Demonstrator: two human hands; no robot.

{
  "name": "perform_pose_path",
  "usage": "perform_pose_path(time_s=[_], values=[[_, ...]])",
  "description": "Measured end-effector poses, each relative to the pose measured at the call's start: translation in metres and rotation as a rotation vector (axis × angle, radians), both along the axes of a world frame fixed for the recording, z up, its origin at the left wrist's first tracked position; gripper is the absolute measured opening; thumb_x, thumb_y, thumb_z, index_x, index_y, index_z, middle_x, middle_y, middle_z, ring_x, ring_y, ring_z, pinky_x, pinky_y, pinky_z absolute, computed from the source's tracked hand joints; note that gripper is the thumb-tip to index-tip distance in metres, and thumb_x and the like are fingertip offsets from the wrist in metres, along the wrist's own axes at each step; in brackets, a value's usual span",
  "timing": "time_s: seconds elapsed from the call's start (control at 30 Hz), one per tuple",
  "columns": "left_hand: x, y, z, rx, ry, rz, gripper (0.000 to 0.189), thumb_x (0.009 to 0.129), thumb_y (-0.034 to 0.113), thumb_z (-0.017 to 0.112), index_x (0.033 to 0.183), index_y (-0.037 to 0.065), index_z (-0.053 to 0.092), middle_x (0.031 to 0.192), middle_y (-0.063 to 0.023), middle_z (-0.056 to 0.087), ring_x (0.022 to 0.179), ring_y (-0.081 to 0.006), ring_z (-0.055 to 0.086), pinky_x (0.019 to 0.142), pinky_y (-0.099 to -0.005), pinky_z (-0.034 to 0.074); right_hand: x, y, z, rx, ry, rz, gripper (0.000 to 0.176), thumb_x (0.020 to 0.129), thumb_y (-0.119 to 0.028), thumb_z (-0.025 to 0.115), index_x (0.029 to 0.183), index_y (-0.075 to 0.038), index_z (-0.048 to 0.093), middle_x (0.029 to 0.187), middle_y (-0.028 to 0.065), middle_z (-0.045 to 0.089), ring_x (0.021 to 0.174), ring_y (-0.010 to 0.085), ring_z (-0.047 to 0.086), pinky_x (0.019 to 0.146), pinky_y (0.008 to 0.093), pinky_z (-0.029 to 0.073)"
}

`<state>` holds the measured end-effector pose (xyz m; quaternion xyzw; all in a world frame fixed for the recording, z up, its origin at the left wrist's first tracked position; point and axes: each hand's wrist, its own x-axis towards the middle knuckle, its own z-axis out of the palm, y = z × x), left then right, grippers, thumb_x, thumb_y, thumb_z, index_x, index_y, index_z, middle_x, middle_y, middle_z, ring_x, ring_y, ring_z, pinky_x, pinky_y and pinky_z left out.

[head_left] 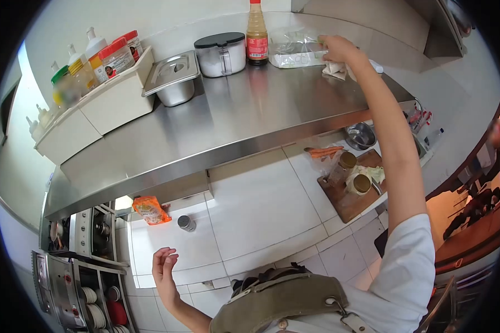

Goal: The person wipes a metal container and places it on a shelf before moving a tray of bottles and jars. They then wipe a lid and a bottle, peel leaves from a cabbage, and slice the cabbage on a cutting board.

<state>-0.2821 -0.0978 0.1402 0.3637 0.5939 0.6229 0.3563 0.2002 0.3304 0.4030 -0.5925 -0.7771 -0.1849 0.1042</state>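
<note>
My right hand [340,49] reaches up to the steel shelf. Its fingers are bent and closed on the edge of a clear plastic package [297,55] with a white, green-marked lower part. Just below that hand lies a crumpled beige cloth [334,69]. Over the white tiled counter, my left hand [165,267] is held low, its fingers loosely curled and apart, with nothing visible in it. Nearest to it are a small grey-lidded jar [186,223] and an orange packet [151,210].
Along the steel shelf [250,105] stand a sauce bottle [257,39], a black-lidded container [221,58], a lidded steel pan [175,83] and a bin of condiments [116,94]. Below right, a wooden board [347,206] bears jars near carrots [323,151] and a metal bowl [360,136].
</note>
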Motion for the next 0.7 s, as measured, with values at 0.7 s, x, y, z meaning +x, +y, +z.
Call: perform_pose_path(time_s=[0.7], values=[[0.130, 0.167, -0.065, 0.065, 0.097, -0.639, 0.028, 0.091, 0.004, 0.056, 0.119, 0.001, 0.053, 0.108, -0.0086, 0.062, 0.098, -0.0156, 0.058, 0.087, -0.0272, 0.046, 0.070, -0.300, -0.214, -0.338, 0.583, -0.327, 0.078, 0.069, -0.035, 0.078, 0.132, -0.005, 0.043, 0.116, 0.0232, 0.060, 0.106, 0.0372, 0.059, 0.090, 0.0416, 0.047]])
